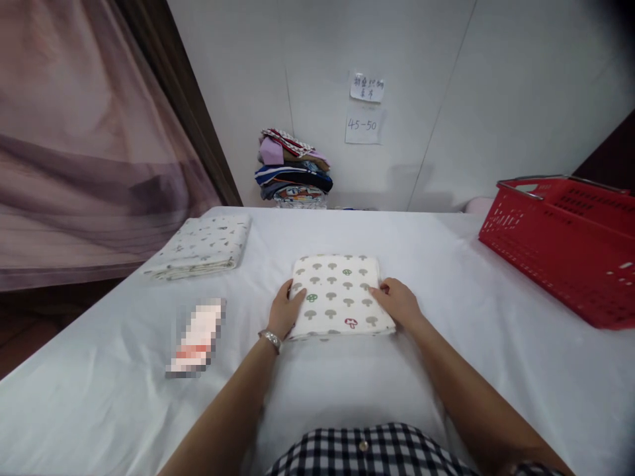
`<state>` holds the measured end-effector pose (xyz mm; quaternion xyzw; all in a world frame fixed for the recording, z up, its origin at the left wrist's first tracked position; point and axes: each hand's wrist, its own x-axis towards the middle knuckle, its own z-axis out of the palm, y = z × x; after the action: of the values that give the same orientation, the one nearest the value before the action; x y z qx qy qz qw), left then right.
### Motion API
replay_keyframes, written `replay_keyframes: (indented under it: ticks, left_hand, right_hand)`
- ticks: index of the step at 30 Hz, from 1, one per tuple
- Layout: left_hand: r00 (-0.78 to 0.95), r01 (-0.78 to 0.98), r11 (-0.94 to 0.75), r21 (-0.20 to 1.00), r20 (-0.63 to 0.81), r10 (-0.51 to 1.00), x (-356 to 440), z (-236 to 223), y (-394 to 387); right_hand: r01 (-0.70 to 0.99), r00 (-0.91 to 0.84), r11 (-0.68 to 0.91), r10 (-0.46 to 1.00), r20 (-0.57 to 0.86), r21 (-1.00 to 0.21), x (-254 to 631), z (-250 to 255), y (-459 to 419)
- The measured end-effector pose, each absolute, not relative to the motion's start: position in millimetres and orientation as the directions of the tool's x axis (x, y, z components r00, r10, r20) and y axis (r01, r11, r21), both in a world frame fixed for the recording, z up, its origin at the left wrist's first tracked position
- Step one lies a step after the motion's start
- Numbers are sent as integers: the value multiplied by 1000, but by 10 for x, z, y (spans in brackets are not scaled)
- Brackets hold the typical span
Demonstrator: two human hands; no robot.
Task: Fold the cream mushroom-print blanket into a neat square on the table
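Observation:
A folded white cloth (335, 294) printed with grey, green and red mushrooms lies in front of me on a white-covered table. My left hand (286, 311) grips its left edge, thumb on top and fingers down the side or underneath. On the opposite edge, my right hand (397, 301) has its thumb on top, and its other fingers are curled at the side. The cloth is a neat, nearly square bundle. What lies under it is hidden.
Another folded patterned cloth (206, 246) rests at the table's back left. A pixelated flat item (197, 337) lies left of my arm. At right stands a red plastic basket (560, 244). Behind the table is a stack of folded fabrics (294, 175) against the wall.

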<state>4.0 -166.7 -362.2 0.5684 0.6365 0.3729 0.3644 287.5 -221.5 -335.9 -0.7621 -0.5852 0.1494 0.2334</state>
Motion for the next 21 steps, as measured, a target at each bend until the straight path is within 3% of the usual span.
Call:
replay_keyframes:
  ticks: [6, 12, 17, 21]
  left_hand:
    - [-91, 455, 64, 888, -25, 996, 35, -3621, -1672]
    - [-26, 329, 69, 942, -65, 998, 26, -3612, -1707]
    - [-20, 362, 49, 931, -45, 999, 24, -3607, -1736]
    - [-15, 330, 42, 943, -39, 999, 10, -3647, -1723]
  right_hand:
    - [825, 271, -218, 962, 27, -521, 2821, -3427, -2211]
    - [811, 347, -189, 917, 195, -554, 2921, -3378, -2225]
    - [759, 346, -270, 938, 15, -593, 2975, -3420, -2203]
    - [755, 362, -280, 932, 21, -593, 2960, -3432, -2219]
